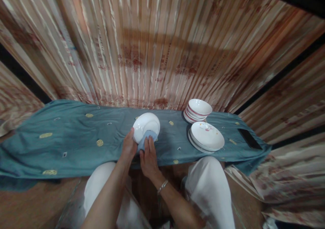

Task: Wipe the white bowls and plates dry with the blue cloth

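Note:
A white plate (142, 123), its footed underside facing me, is tilted up over the near part of the cloth-covered table. My left hand (129, 144) grips its left rim, thumb along the edge. With my right hand (149, 156) I press a light blue cloth (150, 133) against the plate's lower right part; the fingers lie over the cloth. To the right stand a stack of plates (207, 136) with a floral print on the top one, and a stack of bowls (199, 108) with red bands behind it.
A dark teal tablecloth (76, 141) with yellow pineapple figures covers the narrow table. A black phone (249, 138) lies at its right end. Pleated curtains (157, 53) hang directly behind, and my knees (209, 185) are at the front edge.

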The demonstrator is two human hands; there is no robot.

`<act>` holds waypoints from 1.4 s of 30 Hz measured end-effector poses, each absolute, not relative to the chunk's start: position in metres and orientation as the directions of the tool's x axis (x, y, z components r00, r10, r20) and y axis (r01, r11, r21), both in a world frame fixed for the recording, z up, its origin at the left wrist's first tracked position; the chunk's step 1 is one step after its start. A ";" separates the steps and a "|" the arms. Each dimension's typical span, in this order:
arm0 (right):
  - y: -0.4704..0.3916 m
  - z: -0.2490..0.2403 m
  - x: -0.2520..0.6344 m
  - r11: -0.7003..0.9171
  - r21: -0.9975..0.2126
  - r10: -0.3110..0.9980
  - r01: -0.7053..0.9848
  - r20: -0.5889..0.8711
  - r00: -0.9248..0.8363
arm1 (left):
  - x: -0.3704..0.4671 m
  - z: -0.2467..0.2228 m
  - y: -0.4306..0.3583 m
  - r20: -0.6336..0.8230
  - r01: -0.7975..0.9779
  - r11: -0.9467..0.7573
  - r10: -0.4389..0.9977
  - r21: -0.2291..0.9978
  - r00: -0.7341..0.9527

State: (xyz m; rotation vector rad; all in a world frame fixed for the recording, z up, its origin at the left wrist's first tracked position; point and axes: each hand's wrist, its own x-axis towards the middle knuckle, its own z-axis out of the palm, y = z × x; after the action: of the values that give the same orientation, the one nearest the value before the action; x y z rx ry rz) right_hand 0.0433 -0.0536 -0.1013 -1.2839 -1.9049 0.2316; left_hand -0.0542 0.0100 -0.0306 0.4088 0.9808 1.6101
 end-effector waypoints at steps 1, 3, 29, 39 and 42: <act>-0.056 -0.098 0.043 0.489 -0.526 0.831 0.696 0.525 -0.186 | -0.054 -0.031 0.009 -0.251 -0.627 0.009 0.920 0.779 -0.299; -0.056 -0.090 0.042 0.542 -0.463 0.797 0.701 0.547 -0.256 | -0.055 -0.031 0.007 -0.268 -0.595 0.023 0.906 0.803 -0.326; 0.037 -0.011 0.080 0.552 -0.364 0.752 0.750 0.606 -0.259 | -0.051 -0.022 0.006 -0.173 -0.615 -0.015 0.954 0.788 -0.245; 0.058 -0.038 0.087 0.491 -0.645 0.786 0.585 0.617 0.021 | -0.051 -0.019 0.002 -0.178 -0.637 -0.018 0.954 0.770 -0.241; 0.064 -0.050 0.087 0.429 -0.714 0.820 0.553 0.565 0.093 | -0.051 -0.021 0.002 -0.190 -0.630 -0.008 0.951 0.777 -0.246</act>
State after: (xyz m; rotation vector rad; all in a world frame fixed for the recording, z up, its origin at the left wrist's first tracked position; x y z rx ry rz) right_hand 0.0869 0.0639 -0.0501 -1.2411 -1.5811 0.3030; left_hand -0.0514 0.0019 -0.0207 0.4697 0.9333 1.5912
